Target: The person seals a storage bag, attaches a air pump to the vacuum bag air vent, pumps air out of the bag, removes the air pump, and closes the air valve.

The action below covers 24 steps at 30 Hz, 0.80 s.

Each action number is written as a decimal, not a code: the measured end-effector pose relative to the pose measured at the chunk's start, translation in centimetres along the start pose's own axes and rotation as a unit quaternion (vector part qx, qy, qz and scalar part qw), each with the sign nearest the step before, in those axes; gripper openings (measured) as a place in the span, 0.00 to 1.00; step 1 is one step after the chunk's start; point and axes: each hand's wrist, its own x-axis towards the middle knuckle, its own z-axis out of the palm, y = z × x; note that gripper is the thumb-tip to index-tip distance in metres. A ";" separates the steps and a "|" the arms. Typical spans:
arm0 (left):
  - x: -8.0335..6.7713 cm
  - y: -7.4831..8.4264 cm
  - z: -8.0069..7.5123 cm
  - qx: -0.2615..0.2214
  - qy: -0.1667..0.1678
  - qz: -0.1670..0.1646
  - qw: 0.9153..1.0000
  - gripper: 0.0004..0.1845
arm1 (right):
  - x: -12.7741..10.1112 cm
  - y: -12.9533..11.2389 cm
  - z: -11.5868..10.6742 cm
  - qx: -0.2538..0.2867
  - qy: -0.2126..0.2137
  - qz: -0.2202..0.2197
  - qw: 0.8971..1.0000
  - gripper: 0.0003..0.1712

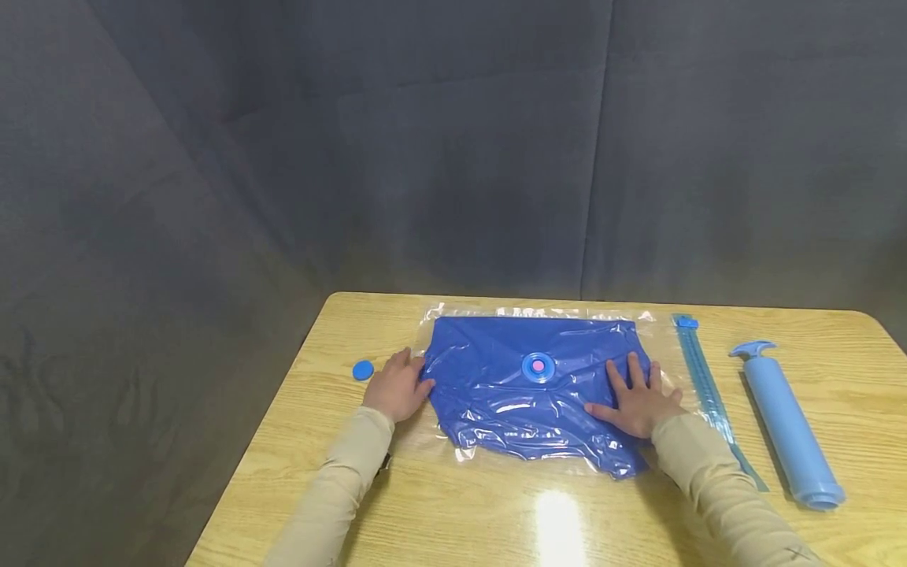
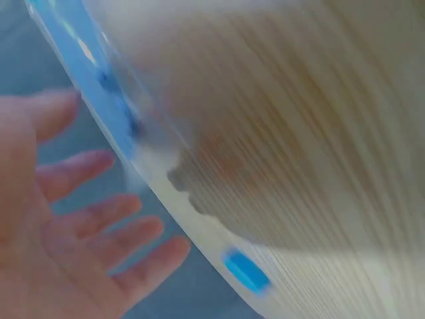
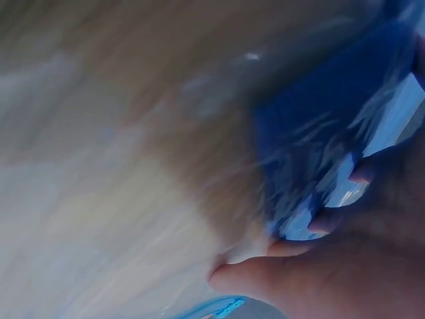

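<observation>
Both hands flat, fingers spread: left hand at bag's left edge, right hand pressing blue vacuum bag mid-surface, prob. squeezing air twd valve. Cap off, beside left hand. Pump, sealing strip parked right.

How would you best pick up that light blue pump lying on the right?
Probably by its barrel. The pump lies flat on the table, its handle pointing away. Come from above with the right hand, fingers around the middle of the smooth cylinder, where it is clear of the blue strip.
</observation>
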 end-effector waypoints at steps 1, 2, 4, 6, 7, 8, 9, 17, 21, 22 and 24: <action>-0.1 -0.9 -0.2 0.003 0.014 -0.012 1.000 0.23 | 0.0 -0.1 -0.1 0.000 -0.001 0.000 1.000 0.58; -0.2 -1.7 -0.4 0.004 0.024 -0.027 0.999 0.21 | -0.1 -0.1 -0.1 0.000 -0.003 0.001 1.000 0.58; -0.3 -3.3 -0.7 0.002 0.039 -0.058 0.998 0.20 | -0.1 -0.2 -0.2 0.000 -0.006 0.001 1.000 0.58; -0.5 -4.7 -0.9 -0.012 0.039 -0.090 0.995 0.21 | -0.1 -0.1 -0.3 -0.001 -0.006 0.000 1.000 0.58; -0.6 -5.3 -1.0 -0.024 0.034 -0.105 0.994 0.22 | 0.0 -0.1 -0.3 -0.001 -0.007 0.000 1.000 0.58; -0.7 -5.8 -1.1 -0.039 0.030 -0.117 0.992 0.23 | 0.0 -0.1 -0.2 -0.001 -0.006 0.000 1.000 0.58; -0.8 -6.4 -1.1 -0.053 0.026 -0.124 0.990 0.25 | 0.0 -0.1 -0.2 -0.001 -0.007 0.000 1.000 0.58; -0.7 -9.1 -0.3 -0.145 -0.014 -0.157 0.977 0.32 | 0.0 -0.1 -0.2 0.000 -0.010 0.003 1.000 0.58; -0.7 -9.5 0.0 -0.161 -0.015 -0.177 0.971 0.34 | 0.0 -0.2 -0.4 -0.001 -0.008 0.001 1.000 0.58; -0.7 -9.5 0.0 -0.159 -0.015 -0.179 0.971 0.34 | 0.0 -0.2 -0.4 -0.002 -0.008 0.000 1.000 0.58; -0.7 -9.5 0.0 -0.155 -0.016 -0.179 0.971 0.34 | 0.1 -0.2 -0.4 -0.004 -0.008 0.000 1.000 0.58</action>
